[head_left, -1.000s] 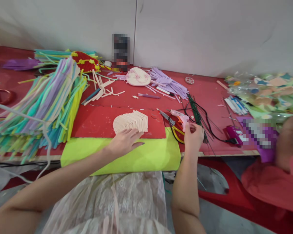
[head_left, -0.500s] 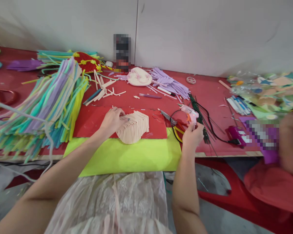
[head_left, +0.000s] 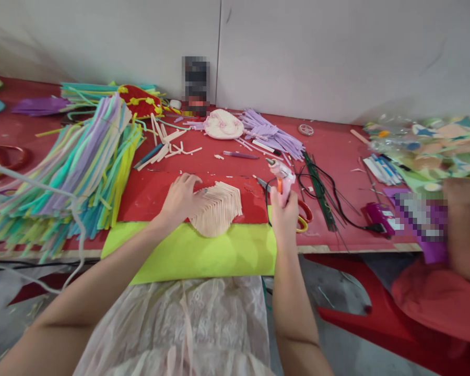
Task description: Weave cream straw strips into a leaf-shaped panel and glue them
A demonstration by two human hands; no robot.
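My left hand [head_left: 179, 197] is at the upper left edge of a cream leaf-shaped piece [head_left: 216, 209] made of fuzzy strips laid in a V pattern. Its thumb and bent fingers hold that edge; the exact contact is partly hidden. The piece lies over a red sheet [head_left: 141, 201] and overlaps a yellow-green sheet [head_left: 172, 256] at the table's front edge. Wrapped round the handle of a pink hot glue gun [head_left: 285, 172], my right hand [head_left: 285, 211] is to the right of the piece. The gun's nozzle points up and left. Scissors [head_left: 305, 214] lie partly behind that hand.
Bundled coloured pipe cleaners [head_left: 86, 162] fill the left side. Lilac pipe cleaners [head_left: 274, 136] and a cream coiled shape [head_left: 223, 124] lie behind. Green stems [head_left: 321, 193] and a black cord [head_left: 337, 196] are right of the gun. Another person's arm [head_left: 460, 224] rests at far right.
My right hand has brought the glue gun left, closer to the leaf-shaped piece. The piece has shifted slightly right and toward me; my left hand stays at its edge.
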